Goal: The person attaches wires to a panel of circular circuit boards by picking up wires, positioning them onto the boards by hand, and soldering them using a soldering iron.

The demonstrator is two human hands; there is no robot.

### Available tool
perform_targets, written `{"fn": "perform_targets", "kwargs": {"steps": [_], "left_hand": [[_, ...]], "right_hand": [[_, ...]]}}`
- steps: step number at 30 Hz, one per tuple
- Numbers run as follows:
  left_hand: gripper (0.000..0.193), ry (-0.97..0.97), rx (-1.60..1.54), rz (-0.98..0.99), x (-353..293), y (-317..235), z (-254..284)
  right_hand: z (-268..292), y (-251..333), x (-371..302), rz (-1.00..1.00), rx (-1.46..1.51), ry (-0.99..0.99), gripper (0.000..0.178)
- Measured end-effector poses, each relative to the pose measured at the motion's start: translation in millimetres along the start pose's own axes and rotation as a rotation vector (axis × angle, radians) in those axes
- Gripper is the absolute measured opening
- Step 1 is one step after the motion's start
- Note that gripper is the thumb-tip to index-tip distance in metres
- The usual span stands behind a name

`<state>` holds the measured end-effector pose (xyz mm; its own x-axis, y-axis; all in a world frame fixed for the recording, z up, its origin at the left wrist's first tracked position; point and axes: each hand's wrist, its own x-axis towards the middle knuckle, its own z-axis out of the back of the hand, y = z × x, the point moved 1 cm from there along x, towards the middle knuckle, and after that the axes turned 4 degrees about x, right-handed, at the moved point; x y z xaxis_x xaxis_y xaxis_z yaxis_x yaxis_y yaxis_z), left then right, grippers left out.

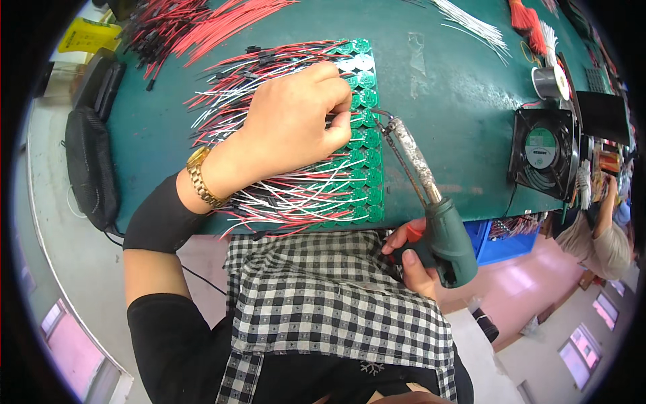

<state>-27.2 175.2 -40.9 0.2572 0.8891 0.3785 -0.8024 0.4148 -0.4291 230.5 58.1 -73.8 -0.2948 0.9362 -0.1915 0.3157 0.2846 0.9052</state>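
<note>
My left hand (299, 111), with a gold watch (199, 176) on its wrist, is over the panel of round green circuit boards (372, 176). Its thumb and forefinger are pinched at the boards' left edge on a thin wire, mostly hidden by the fingers. Red, white and black wires (296, 198) fan out leftward from the panel, under and below this hand. My right hand (418, 269) grips the handle of a green soldering gun (452, 236) at the table's front edge. The gun's long, whitish barrel points up and left, its tip close to the boards' right side.
On the green table (444, 155) lie red wire bundles (232, 23), white wires (474, 27), a solder spool (550, 82) and a black fan (544, 149). A black case (91, 168) lies at the left edge. Lower right are a blue bin (494, 246) and another person (599, 236).
</note>
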Motion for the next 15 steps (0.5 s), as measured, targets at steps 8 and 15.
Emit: {"fn": "perform_targets", "kwargs": {"steps": [8, 15], "left_hand": [[0.011, -0.018, -0.014, -0.016, -2.1, 1.0, -0.9], [0.013, -0.033, -0.008, -0.034, -4.8, 9.3, -3.8]], "right_hand": [[-14.1, 13.4, 6.5, -0.006, -0.473, -0.055, 0.013], [-2.8, -2.2, 8.0, 0.074, -0.495, 0.071, 0.041]]}}
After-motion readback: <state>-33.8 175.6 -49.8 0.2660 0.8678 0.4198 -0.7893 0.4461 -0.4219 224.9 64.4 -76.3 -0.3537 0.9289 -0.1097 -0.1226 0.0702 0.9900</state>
